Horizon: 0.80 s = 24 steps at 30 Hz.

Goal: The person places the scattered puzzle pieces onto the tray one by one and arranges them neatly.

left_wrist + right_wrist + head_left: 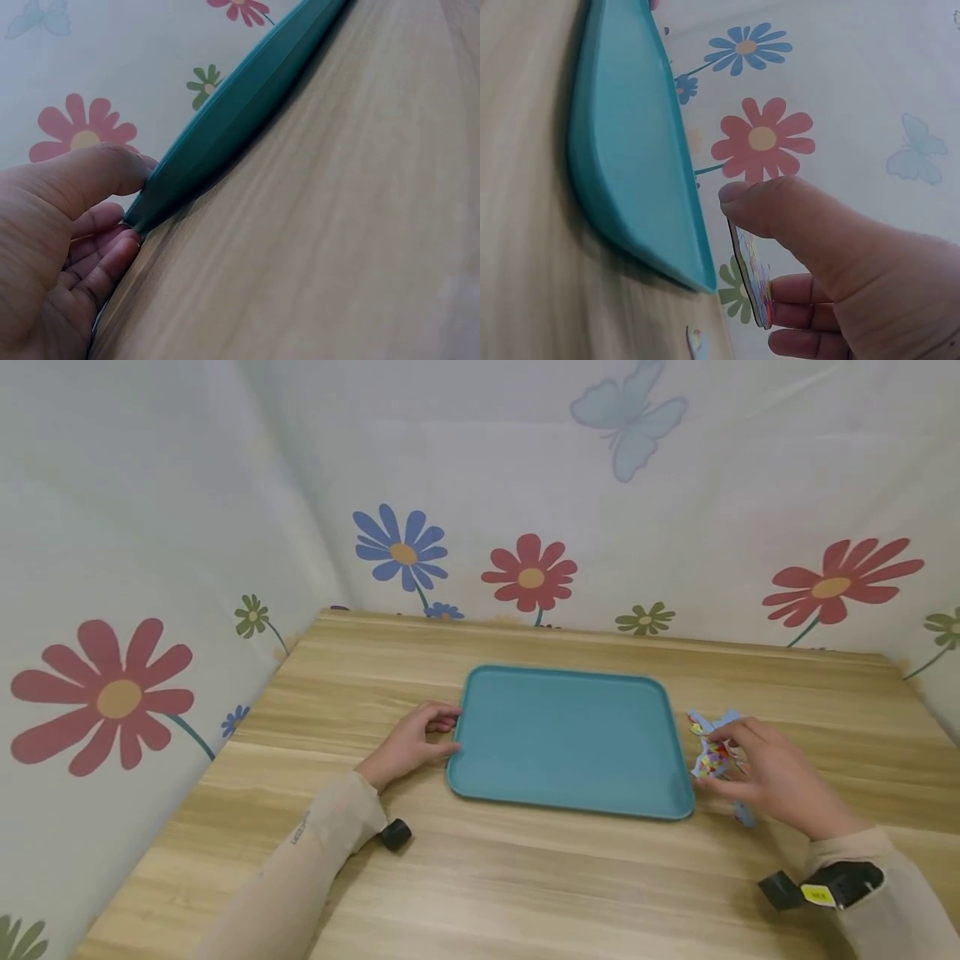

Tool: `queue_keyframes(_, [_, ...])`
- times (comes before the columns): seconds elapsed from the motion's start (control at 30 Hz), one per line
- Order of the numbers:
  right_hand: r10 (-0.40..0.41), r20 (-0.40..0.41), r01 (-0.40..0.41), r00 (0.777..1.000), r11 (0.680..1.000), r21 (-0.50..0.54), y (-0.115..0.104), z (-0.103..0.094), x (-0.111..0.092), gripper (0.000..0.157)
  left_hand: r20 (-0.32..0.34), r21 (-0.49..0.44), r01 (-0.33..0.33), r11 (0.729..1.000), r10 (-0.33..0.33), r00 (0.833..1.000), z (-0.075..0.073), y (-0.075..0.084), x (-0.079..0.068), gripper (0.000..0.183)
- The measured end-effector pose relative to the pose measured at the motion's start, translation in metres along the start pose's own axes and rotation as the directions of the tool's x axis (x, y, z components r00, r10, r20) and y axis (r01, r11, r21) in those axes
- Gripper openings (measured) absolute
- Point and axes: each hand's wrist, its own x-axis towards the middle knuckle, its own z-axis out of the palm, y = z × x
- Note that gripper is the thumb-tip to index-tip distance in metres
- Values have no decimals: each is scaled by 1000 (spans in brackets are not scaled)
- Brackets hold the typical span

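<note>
A flat teal tray with a low raised rim lies on the wooden table. At its left edge, my left hand holds the rim; in the left wrist view the thumb sits at the rim's end and the other fingers curl below. To the right of the tray, my right hand pinches a thin, flat puzzle piece with a colourful print, tilted on edge between thumb and fingers. More light-blue-edged printed pieces lie under and beside that hand, partly hidden by it.
The wood-grain table ends at the back against a white cloth backdrop printed with flowers and a butterfly. The cloth also runs along the left side. Black devices are strapped at both wrists.
</note>
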Motion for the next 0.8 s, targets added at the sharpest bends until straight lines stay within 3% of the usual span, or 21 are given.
queue_keyframes(0.2, [6,19,-6,1000,1000,1,-6,-8,14,53,-1,-8,-6,1000,6,1000,1,0,-1,56])
queue_keyframes(0.37, [18,50,-19,999,1000,20,-16,-14,28,51,0,2,29,1000,-29,1000,3,4,-3,57])
queue_keyframes(0.63, [14,97,-22,995,996,82,-27,-20,52,49,7,4,43,999,-43,999,0,39,-16,53])
queue_keyframes(0.8, [-1,95,-5,996,997,71,-31,-18,64,52,9,9,33,999,-33,999,2,44,-18,53])
